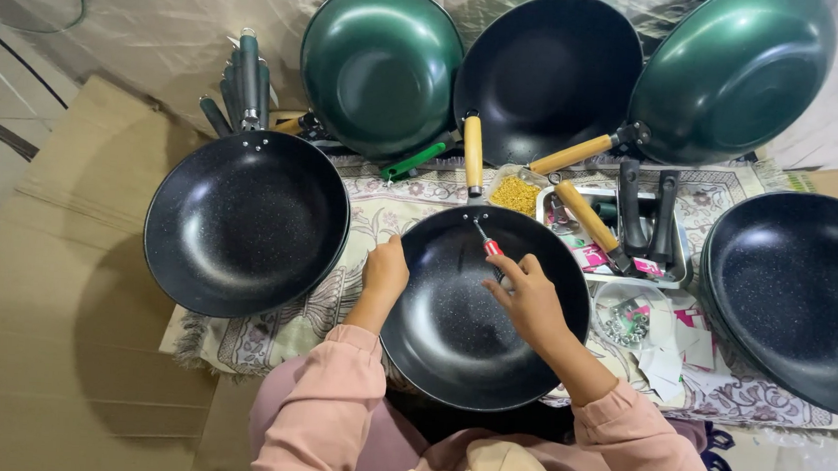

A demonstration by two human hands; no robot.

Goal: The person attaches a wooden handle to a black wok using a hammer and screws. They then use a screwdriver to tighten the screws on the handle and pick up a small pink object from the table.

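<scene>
The right hand was closed around a screwdriver with a red grip, its tip pointing up toward the far rim of the centre pan, where 2 small rivets showed. The left hand gripped that pan's left rim, fingers curled over the edge. The pan sat in front of the person, black and speckled inside, resting on a patterned cloth and partly over the lap.

Just left of it lay a second black pan, its handle pointing away toward a bundle of dark green handles. To the right, a third black pan ran partly out of view.

Behind, 3 pans leaned against a plastic sheet: a green one showing its underside, a black one with a wooden handle, and another green one (also with a wooden handle). A metal tray held 2 black handles and a wooden handle. A bag of yellow bits lay beside it. A small bag of screws and paper scraps lay near the right hand. Cardboard covered the floor at left.
</scene>
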